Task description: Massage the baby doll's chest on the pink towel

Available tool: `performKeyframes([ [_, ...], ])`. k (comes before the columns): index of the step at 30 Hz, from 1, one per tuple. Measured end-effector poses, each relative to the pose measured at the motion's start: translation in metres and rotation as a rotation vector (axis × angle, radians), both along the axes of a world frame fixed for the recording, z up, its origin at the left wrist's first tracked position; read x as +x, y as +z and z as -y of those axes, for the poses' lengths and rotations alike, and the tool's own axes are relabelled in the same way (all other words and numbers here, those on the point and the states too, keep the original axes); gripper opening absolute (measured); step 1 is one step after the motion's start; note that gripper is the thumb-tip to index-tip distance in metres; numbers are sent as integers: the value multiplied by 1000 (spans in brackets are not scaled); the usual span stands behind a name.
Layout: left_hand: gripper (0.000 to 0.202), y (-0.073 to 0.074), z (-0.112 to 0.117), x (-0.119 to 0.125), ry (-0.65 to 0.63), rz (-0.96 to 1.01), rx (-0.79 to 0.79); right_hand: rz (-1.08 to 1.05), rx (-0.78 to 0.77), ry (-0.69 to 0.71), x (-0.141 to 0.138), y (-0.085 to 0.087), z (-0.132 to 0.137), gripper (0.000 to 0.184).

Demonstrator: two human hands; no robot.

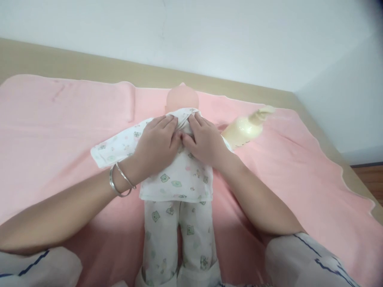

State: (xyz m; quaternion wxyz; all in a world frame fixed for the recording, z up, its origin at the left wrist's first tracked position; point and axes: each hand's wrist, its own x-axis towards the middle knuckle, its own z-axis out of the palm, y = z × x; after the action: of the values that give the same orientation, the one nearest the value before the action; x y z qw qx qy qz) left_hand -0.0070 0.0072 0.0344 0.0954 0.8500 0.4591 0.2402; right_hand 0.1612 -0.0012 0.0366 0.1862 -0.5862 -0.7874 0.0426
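A baby doll (182, 99) lies on its back, dressed in a white printed shirt (176, 183) and matching trousers (161, 227). My left hand (161, 139) rests flat on the left of the shirt's chest, fingers stretched toward the neckline. On the other side, my right hand (206, 139) lies the same way, also open. Both thumbs meet near the middle of the chest, where the cloth is creased and pulled up around the neck. One shirt sleeve (115, 145) spreads out to the left; the other is mostly hidden behind my right hand.
A pale yellow pump bottle (247, 127) lies tilted on the pink blanket (299, 171), just right of the doll. The blanket covers most of a wooden-toned table (89, 63). Behind it stands a white wall (194, 40). Two silver bangles (115, 185) circle my left wrist.
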Motion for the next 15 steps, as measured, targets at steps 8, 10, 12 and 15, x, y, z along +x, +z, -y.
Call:
performKeyframes([
  [8,55,-1,2,1,-23,23,2,26,-7,-5,2,1,-1,41],
  [10,56,-1,-4,0,-28,51,-39,46,-7,-5,0,2,2,46],
  [12,55,-2,-8,-1,-29,86,-70,65,5,1,-2,4,5,52],
  [15,52,-3,-12,-1,-29,122,-83,98,41,13,-5,4,10,56],
])
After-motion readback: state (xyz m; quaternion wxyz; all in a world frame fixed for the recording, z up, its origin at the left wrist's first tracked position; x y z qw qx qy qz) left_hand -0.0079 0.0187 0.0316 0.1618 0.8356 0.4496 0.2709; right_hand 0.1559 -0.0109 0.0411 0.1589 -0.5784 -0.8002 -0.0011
